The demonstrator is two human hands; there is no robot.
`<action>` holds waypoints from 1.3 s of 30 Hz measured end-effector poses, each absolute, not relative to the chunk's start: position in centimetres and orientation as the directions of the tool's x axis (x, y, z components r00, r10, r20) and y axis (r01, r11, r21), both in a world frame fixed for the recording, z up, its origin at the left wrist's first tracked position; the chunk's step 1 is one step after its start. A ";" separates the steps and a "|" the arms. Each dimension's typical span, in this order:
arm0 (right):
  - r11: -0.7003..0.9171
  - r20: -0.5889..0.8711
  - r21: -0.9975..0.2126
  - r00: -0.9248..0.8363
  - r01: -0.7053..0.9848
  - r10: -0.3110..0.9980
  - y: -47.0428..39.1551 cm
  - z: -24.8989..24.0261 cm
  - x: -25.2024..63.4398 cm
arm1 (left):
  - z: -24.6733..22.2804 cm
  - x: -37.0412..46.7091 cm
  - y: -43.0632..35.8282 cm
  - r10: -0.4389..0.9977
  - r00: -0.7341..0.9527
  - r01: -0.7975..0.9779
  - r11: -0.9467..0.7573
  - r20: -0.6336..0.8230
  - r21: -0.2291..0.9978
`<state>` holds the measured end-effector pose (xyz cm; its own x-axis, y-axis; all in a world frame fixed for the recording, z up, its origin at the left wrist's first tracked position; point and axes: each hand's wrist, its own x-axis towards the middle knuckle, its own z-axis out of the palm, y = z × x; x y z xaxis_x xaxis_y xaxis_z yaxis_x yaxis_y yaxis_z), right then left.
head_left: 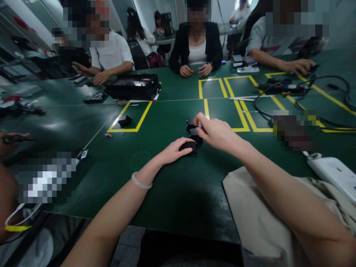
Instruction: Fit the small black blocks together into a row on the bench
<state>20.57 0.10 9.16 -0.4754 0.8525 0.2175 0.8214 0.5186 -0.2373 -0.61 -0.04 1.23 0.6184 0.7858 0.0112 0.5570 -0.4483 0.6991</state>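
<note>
Three small black box-like pieces stand close together in a row on the green table. The nearest black piece (190, 149) has my left hand (175, 150) around it, with thumb and fingers on its left and top. A middle black piece (196, 135) sits just beyond it, partly covered by my right hand (215, 129). My right hand comes over from the right, thumb and forefinger curled together above the middle piece. What those fingertips hold is too small to make out. A far black piece (190, 124) touches or nearly touches the middle one.
Another black piece (125, 121) lies inside yellow tape at left. Beyond it are black trays (133, 87). Cables (328, 83) and dark tools cross the right side. A beige cloth (244, 200) and a white power bank (333, 174) lie near my right arm. Several people sit around the table.
</note>
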 end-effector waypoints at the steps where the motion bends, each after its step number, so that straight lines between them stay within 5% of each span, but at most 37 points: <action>1: 0.520 0.219 -0.252 -0.475 0.816 0.852 0.1 9.1 20.6 | 1.2 -0.6 0.0 0.786 0.619 0.557 -0.448 0.010 0.700; 39: 0.505 0.182 -0.226 -0.473 0.833 0.862 -0.2 9.5 20.4 | 1.3 -0.6 -0.1 0.794 0.608 0.557 -0.432 0.006 0.710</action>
<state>20.41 -0.15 9.52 -0.4731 0.8620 0.1820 0.8329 0.5049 -0.2265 -0.59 -0.13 1.28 0.6080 0.7939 0.0063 0.5565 -0.4319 0.7097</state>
